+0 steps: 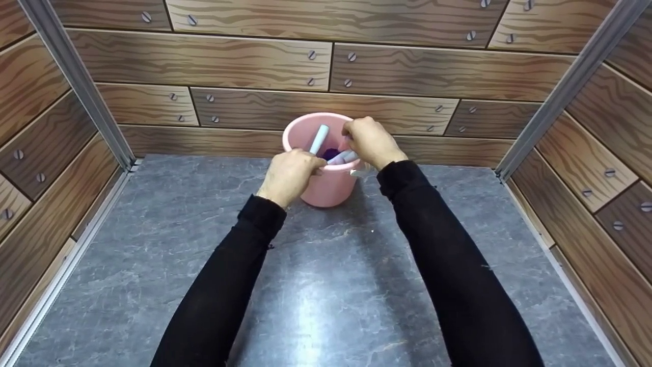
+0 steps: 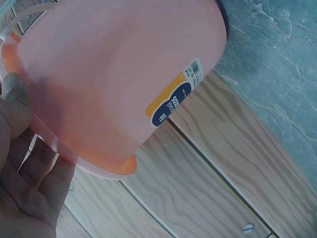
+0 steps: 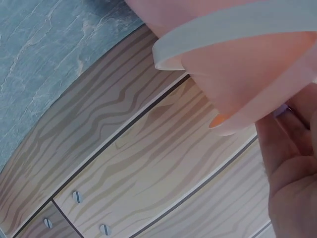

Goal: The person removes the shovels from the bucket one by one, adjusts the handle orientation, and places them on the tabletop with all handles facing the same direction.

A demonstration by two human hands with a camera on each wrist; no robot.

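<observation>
A pink bucket (image 1: 328,191) stands upright on the grey floor against the back wall. My left hand (image 1: 290,176) grips its near-left rim, thumb outside and fingers on the inner side, as the left wrist view shows. Over the right rim reaches my right hand (image 1: 374,140), with bent fingers at the bucket's mouth; the rim hides its fingertips in the right wrist view. A sliver of purple (image 3: 282,109) shows by those fingers. Inside the bucket are a light blue cylinder (image 1: 319,139), a dark purple thing (image 1: 330,154) and a pale lavender-grey piece (image 1: 344,157).
The bucket's white handle (image 3: 233,29) hangs down on its right side. A label (image 2: 173,96) is stuck on the outside. Wood-patterned walls (image 1: 254,61) with printed screws and grey metal corner posts (image 1: 76,76) enclose the marbled grey floor (image 1: 204,204).
</observation>
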